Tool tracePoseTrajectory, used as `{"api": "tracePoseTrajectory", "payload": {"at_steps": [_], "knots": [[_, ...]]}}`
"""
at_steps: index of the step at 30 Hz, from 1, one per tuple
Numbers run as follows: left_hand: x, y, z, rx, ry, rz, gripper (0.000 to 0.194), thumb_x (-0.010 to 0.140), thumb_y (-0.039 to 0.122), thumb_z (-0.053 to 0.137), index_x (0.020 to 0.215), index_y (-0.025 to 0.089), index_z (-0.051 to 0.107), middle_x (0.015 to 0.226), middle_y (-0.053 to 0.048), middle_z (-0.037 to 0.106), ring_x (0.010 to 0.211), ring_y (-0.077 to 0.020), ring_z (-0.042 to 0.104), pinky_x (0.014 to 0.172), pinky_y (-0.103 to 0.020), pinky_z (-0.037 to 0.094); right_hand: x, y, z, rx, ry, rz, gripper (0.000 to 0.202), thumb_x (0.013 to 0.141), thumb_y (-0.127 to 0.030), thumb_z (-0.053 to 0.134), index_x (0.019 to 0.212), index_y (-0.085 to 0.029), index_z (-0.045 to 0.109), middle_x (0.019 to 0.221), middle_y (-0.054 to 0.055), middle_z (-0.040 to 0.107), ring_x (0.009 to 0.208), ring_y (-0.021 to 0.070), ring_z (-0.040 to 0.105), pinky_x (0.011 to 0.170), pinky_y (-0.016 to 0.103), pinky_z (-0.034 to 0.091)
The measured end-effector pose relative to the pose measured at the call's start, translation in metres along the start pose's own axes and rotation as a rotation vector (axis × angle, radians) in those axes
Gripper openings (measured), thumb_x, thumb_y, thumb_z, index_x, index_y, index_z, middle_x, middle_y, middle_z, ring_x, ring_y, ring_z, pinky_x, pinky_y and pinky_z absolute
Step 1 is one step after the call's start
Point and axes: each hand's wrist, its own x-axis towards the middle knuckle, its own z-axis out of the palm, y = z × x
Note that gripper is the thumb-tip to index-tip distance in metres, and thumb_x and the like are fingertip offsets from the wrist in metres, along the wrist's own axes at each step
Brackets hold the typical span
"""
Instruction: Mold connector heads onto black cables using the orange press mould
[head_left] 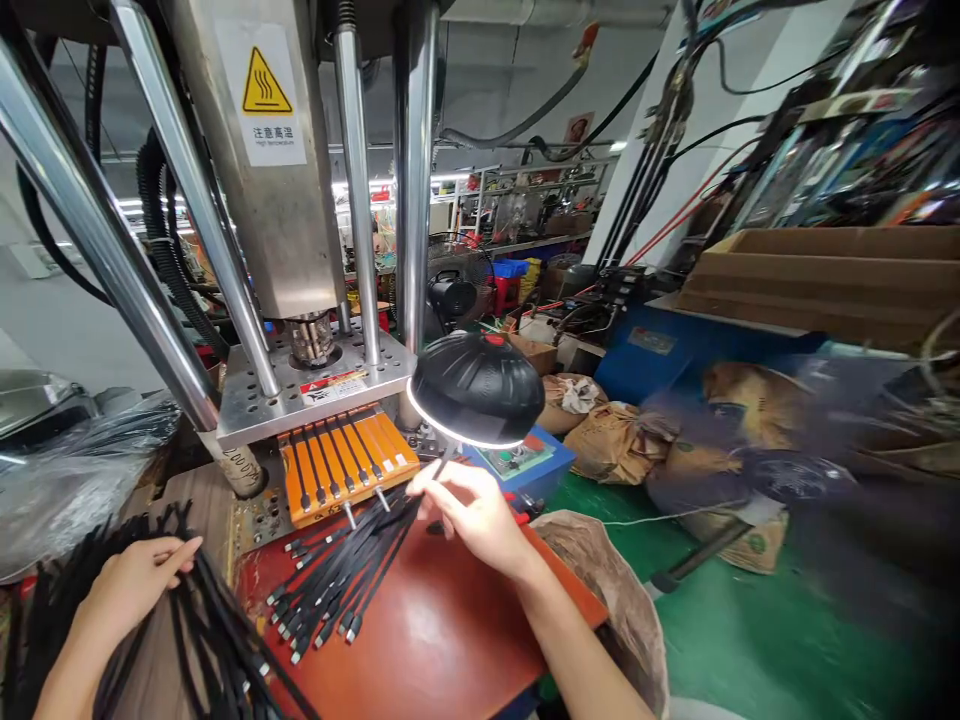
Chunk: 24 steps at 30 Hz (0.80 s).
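Several black cables with metal plugs [341, 575] are spread on the red-brown work surface [442, 640]. My right hand [461, 510] is closed at their upper end, thumb and fingers pinching the black cables. At the lower left, my left hand [146, 575] rests with bent fingers at a large heap of black cables [210, 640]; part of its grip is hidden. An orange mold plate [360, 480] with black strips lying in its grooves sits under the metal press plate [247, 405], just beyond the loose cables.
A black lamp [480, 390] hangs right of the mold, lit along its rim. A steel press block [262, 200] with a heat warning stands above. A blue control box [551, 470] and a lined bin [622, 610] are at the right. Plastic bags [90, 470] lie left.
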Motion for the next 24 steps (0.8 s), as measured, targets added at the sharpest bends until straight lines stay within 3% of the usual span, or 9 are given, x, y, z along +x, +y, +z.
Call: {"api": "tracePoseTrajectory", "payload": {"at_steps": [2, 3, 7, 10, 13, 17, 24], "knots": [[-0.019, 0.018, -0.017, -0.081, -0.017, -0.013, 0.049, 0.076, 0.065, 0.044, 0.074, 0.024, 0.071, 0.080, -0.001, 0.074, 0.076, -0.0254, 0.069, 0.071, -0.030, 0.048, -0.012, -0.022, 0.007, -0.017, -0.081, -0.141, 0.029, 0.096, -0.037, 0.049, 0.082, -0.017, 0.066, 0.075, 0.004, 0.066, 0.068, 0.0152, 0.063, 0.061, 0.023, 0.053], [-0.031, 0.029, -0.025, -0.100, 0.031, -0.019, 0.050, 0.077, 0.065, 0.043, 0.073, 0.024, 0.070, 0.079, -0.001, 0.074, 0.077, -0.0257, 0.069, 0.071, -0.030, 0.048, -0.018, -0.032, 0.010, -0.039, -0.113, -0.204, 0.027, 0.096, -0.033, 0.049, 0.082, -0.018, 0.065, 0.075, 0.004, 0.065, 0.069, 0.0149, 0.063, 0.063, 0.023, 0.053], [-0.076, 0.083, -0.042, -0.242, 0.363, 0.116, 0.045, 0.082, 0.056, 0.047, 0.072, 0.019, 0.071, 0.071, -0.003, 0.073, 0.071, -0.0218, 0.067, 0.065, -0.027, 0.048, -0.027, -0.059, 0.017, -0.003, -0.092, -0.246, 0.017, 0.098, -0.026, 0.044, 0.095, -0.023, 0.060, 0.065, 0.000, 0.063, 0.043, 0.0105, 0.054, 0.037, 0.017, 0.044], [-0.100, 0.121, -0.049, -0.535, 0.509, 0.279, 0.034, 0.082, 0.047, 0.058, 0.086, 0.017, 0.073, 0.083, -0.004, 0.075, 0.074, -0.0190, 0.069, 0.068, -0.024, 0.054, -0.016, -0.072, 0.027, -0.079, -0.115, -0.303, 0.015, 0.098, -0.024, 0.046, 0.096, -0.025, 0.060, 0.057, -0.003, 0.060, 0.037, 0.0099, 0.050, 0.034, 0.016, 0.040], [-0.121, 0.148, -0.054, -0.725, 0.523, 0.391, 0.026, 0.081, 0.038, 0.062, 0.089, 0.016, 0.073, 0.084, -0.006, 0.075, 0.076, -0.0195, 0.071, 0.071, -0.025, 0.058, -0.002, -0.083, 0.047, -0.194, -0.212, -0.405, 0.024, 0.097, -0.024, 0.045, 0.080, -0.021, 0.060, 0.055, -0.002, 0.056, 0.043, 0.0094, 0.051, 0.039, 0.016, 0.038], [-0.142, 0.166, -0.058, -0.741, 0.493, 0.483, 0.019, 0.083, 0.031, 0.061, 0.088, 0.017, 0.074, 0.082, -0.005, 0.075, 0.073, -0.0190, 0.072, 0.070, -0.026, 0.060, 0.006, -0.093, 0.069, -0.251, -0.219, -0.475, 0.030, 0.099, -0.023, 0.039, 0.076, -0.018, 0.059, 0.058, -0.001, 0.054, 0.045, 0.0092, 0.047, 0.044, 0.018, 0.035], [-0.148, 0.185, -0.051, -0.901, 0.372, 0.568, 0.006, 0.078, 0.024, 0.070, 0.081, 0.022, 0.075, 0.078, 0.000, 0.075, 0.070, -0.0140, 0.071, 0.066, -0.019, 0.058, 0.004, -0.092, 0.072, -0.333, -0.179, -0.505, 0.023, 0.099, -0.019, 0.040, 0.078, -0.019, 0.050, 0.065, -0.002, 0.052, 0.051, 0.0091, 0.043, 0.050, 0.019, 0.032]]}}
